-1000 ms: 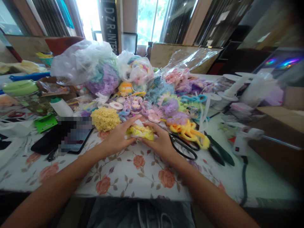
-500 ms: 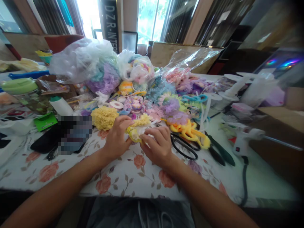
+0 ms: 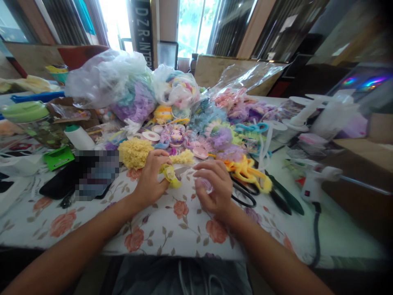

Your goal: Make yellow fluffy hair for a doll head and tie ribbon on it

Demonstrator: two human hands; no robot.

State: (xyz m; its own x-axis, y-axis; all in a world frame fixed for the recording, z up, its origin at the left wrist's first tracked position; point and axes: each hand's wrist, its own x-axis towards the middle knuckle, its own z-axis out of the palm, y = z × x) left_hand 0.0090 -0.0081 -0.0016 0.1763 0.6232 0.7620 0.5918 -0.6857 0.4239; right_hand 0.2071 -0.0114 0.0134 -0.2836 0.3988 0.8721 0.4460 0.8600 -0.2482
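Pinched in my left hand (image 3: 153,180) is a yellow ruffled piece (image 3: 171,176), near the middle of the flowered cloth. My right hand (image 3: 214,184) is a short way to the right of it, fingers curled and parted, with nothing clearly held between them. Whitish material lies between the two hands, too blurred to make out. Just beyond my hands lie a fluffy yellow bundle (image 3: 135,152) and a smaller pale yellow strip (image 3: 184,156). Black-handled scissors (image 3: 245,196) lie partly behind my right hand, beside yellow fuzzy cord (image 3: 242,170).
Behind stands a heap of plastic bags (image 3: 107,78) and pastel yarn pieces. A green card (image 3: 59,158), a white thread cone (image 3: 79,137) and a dark phone-like object (image 3: 58,180) lie left. A glue gun (image 3: 316,180), white spools (image 3: 302,112) and a cardboard box (image 3: 362,151) are right.
My right hand has moved right, away from the yellow piece, and its fingers have spread. The piece stays in my left hand, now tilted differently. The scissors are more covered.
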